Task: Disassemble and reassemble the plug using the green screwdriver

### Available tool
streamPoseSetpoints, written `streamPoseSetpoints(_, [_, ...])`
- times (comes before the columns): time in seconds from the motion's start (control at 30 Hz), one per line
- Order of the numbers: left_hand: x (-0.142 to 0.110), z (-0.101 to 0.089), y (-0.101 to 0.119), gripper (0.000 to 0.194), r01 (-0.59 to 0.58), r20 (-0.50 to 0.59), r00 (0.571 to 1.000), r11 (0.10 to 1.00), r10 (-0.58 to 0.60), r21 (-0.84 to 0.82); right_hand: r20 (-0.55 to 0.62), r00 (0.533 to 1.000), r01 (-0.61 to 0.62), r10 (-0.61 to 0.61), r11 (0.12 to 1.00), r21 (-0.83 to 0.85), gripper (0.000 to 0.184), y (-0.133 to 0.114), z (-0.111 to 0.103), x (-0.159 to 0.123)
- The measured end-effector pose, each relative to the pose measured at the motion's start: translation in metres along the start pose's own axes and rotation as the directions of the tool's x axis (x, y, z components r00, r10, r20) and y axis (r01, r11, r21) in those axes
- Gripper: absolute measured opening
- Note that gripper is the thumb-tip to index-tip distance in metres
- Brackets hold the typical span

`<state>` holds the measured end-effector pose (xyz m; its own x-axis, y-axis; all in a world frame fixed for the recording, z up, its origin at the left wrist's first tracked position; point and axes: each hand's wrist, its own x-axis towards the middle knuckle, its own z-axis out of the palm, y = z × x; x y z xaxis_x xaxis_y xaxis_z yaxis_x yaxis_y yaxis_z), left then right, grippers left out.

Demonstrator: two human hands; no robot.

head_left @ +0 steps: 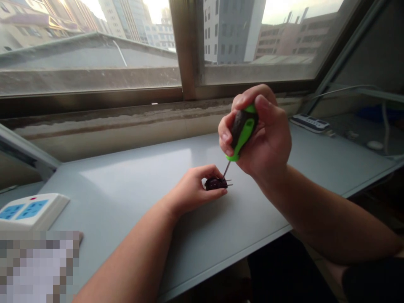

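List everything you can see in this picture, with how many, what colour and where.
Screwdriver: 1, green and black handle, metal shaft, in the right hand, tip at the small part.
Small part: 1, dark purple with metal pins, in the left hand.
Desk: 1, pale grey, under the window.
Power strip: 1, white with blue sockets, at the desk's left end.
Second power strip: 1, white and dark, at the desk's far right.
Window: 1, grey frame, behind the desk.
Left hand: 1, at the desk's middle, around the small part.
Right hand: 1, above the desk, gripping the screwdriver.
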<state>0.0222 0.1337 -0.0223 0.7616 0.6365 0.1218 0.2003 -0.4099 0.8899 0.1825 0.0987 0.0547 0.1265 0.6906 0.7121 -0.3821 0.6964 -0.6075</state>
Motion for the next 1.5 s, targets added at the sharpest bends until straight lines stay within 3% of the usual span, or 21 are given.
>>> streamPoseSetpoints(0.1, [0.0, -0.001, -0.001, 0.021, -0.003, -0.001, 1.0, 1.0, 0.003, 0.006, 0.052, 0.998, -0.02, 0.019, 1.0, 0.023, 0.054, 0.005, -0.008, 0.007])
streamPoseSetpoints(0.3, [0.001, -0.002, -0.004, 0.023, -0.006, 0.002, 1.0, 1.0, 0.006, 0.013, 0.114, 0.993, 0.01, -0.022, 0.994, 0.104, 0.053, 0.003, -0.005, 0.014])
streamPoseSetpoints(0.5, [0.001, -0.002, -0.004, 0.022, 0.004, -0.001, 1.0, 1.0, -0.004, 0.003, 0.042, 0.999, -0.018, 0.013, 0.992, 0.123, 0.042, 0.0, 0.004, 0.013])
streamPoseSetpoints(0.77, [0.001, -0.002, -0.003, 0.021, 0.006, 0.0, 1.0, 1.0, -0.006, 0.001, -0.093, 0.992, 0.073, -0.082, 0.993, -0.093, 0.046, 0.007, -0.002, 0.011])
streamPoseSetpoints(0.93, [0.0, -0.003, -0.003, 0.022, 0.004, 0.004, 1.0, 1.0, -0.004, -0.004, -0.038, 0.999, 0.021, -0.024, 0.997, -0.068, 0.042, 0.006, -0.005, 0.014])
streamPoseSetpoints(1.1, [0.0, -0.002, 0.0, 0.023, 0.013, 0.001, 1.0, 1.0, -0.013, -0.003, 0.078, 0.992, -0.1, 0.098, 0.995, 0.022, 0.051, 0.005, -0.007, 0.015])
streamPoseSetpoints(1.23, [0.0, -0.002, 0.0, 0.023, 0.025, 0.003, 1.0, 1.0, -0.025, -0.003, 0.057, 0.988, -0.148, 0.143, 0.983, 0.107, 0.048, 0.005, -0.009, 0.018])
streamPoseSetpoints(1.4, [0.0, -0.002, -0.001, 0.024, 0.027, 0.007, 1.0, 1.0, -0.027, -0.002, -0.004, 0.999, -0.035, 0.036, 0.987, 0.159, 0.035, 0.004, -0.008, 0.016])
streamPoseSetpoints(1.5, [-0.001, -0.002, 0.0, 0.023, 0.024, 0.006, 1.0, 1.0, -0.024, 0.007, -0.051, 0.999, -0.013, 0.017, 0.997, 0.075, 0.038, 0.003, -0.008, 0.016])
